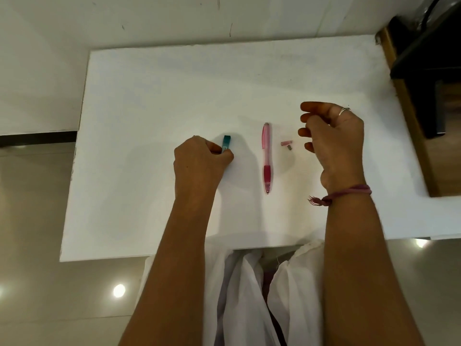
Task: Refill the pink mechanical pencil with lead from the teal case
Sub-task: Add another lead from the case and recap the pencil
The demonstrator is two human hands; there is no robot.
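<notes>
On white table (pixel 149 96): left hand (pixel 199 163) grips teal case (pixel 226 143); right hand (pixel 331 143) open, empty; pink pencil (pixel 267 158) between hands.

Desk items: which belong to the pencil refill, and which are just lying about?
Part of the job:
pink mechanical pencil
teal case, held by left hand
small pink cap

Just there:
dark object at the desk's right edge
</notes>
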